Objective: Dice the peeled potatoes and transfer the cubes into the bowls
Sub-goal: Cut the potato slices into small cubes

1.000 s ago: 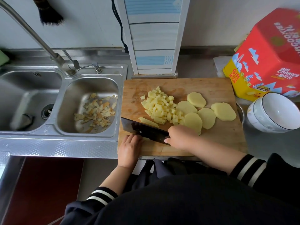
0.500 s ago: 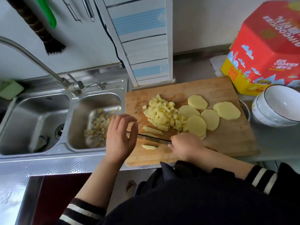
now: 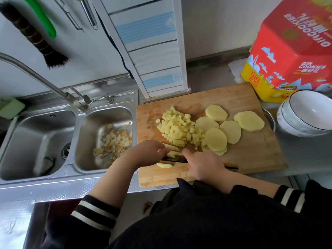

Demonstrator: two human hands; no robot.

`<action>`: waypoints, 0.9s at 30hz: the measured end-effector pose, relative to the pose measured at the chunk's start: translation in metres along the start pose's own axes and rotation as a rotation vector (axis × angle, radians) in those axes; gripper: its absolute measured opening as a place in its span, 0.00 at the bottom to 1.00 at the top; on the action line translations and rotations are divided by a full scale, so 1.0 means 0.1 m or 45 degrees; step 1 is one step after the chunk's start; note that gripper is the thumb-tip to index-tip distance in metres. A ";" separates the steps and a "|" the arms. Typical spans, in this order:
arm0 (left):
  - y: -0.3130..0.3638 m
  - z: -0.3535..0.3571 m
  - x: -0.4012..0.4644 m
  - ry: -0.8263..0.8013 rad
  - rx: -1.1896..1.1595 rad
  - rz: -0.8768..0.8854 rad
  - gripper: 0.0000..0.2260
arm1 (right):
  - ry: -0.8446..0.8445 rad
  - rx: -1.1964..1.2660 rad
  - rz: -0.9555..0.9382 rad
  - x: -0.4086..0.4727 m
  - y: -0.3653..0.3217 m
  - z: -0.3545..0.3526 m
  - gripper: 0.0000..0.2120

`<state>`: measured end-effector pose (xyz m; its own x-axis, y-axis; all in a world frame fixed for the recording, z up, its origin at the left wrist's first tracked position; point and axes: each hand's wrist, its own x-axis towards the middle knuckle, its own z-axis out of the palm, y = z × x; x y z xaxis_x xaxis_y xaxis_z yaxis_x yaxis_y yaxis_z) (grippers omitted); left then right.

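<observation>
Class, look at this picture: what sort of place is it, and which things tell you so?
Probably a home kitchen: a stainless steel double sink with a tap, a wooden cutting board bearing diced yellow potato cubes, and white ceramic bowls.

A home kitchen — steel double sink (image 3: 45, 141), faucet (image 3: 36, 76), wooden cutting board (image 3: 242, 105) on the counter.
</observation>
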<state>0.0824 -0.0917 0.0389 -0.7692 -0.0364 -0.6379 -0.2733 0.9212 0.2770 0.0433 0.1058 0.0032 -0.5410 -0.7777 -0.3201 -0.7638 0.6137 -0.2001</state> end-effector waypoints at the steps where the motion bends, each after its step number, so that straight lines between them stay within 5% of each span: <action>1: 0.00 -0.01 0.01 -0.006 0.003 0.008 0.22 | 0.006 0.006 0.005 0.00 -0.01 -0.01 0.18; 12: -0.02 0.05 0.16 -0.265 0.092 -0.053 0.26 | -0.145 -0.017 -0.076 0.01 -0.05 -0.07 0.13; 20: -0.07 -0.01 0.12 -0.271 0.012 -0.104 0.31 | -0.162 -0.077 -0.116 -0.07 -0.10 -0.22 0.13; 23: -0.09 -0.28 -0.07 0.116 -0.106 -0.069 0.21 | -0.084 -0.063 -0.126 -0.06 -0.08 -0.20 0.13; 27: -0.33 -0.54 -0.37 1.342 -0.433 -0.004 0.07 | -0.140 0.005 -0.026 -0.07 0.00 -0.18 0.13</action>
<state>0.0887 -0.1414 0.0927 -0.8305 -0.4988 0.2480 -0.2959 0.7722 0.5623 0.0410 0.1091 0.0218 -0.4833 -0.7706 -0.4155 -0.7727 0.5986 -0.2113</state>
